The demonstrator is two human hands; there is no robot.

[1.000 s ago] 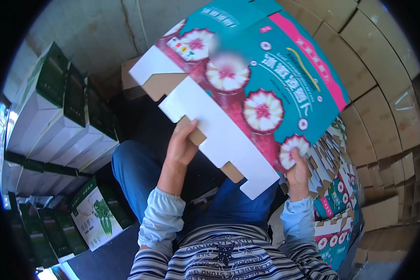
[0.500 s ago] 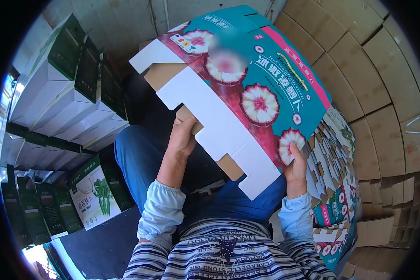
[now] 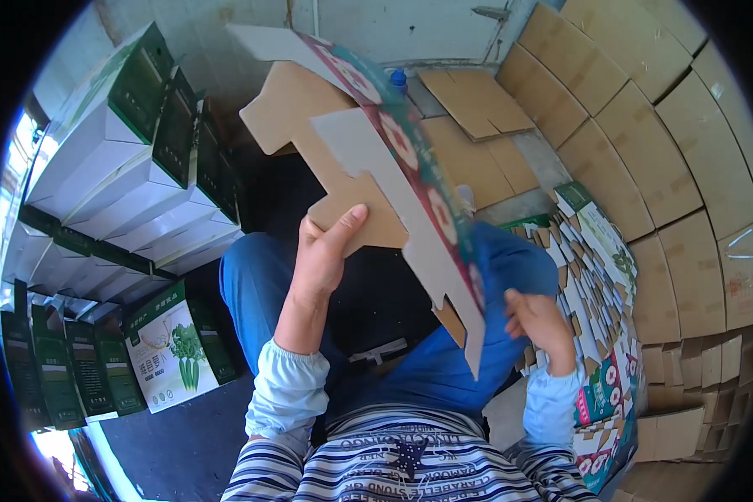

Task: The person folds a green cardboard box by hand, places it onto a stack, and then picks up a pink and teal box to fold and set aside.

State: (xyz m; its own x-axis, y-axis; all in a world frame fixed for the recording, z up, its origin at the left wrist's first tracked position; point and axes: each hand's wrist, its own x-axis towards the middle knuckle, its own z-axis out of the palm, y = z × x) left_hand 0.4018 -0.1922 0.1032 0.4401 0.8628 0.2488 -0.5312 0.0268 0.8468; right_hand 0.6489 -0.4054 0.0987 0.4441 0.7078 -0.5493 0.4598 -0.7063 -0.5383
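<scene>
Pinching a brown flap, the left hand's thumb lies flat across the unprinted side while its other fingers pass behind, out of sight. The hand is clamped on the flat carton blank. The blank stands nearly edge-on above the lap, tilted, brown inside to the left and its red-and-teal printed face to the right. Its lowest corner hangs just beside the right hand, whose fingers are curled loosely together. Whether they touch the card or grip anything cannot be told. Both forearms wear pale blue sleeve covers over a striped shirt, with blue jeans below. At the right lies a stack of printed blanks, with plain brown cardboard sheets beyond it. Green-and-white boxes are piled at the left.
</scene>
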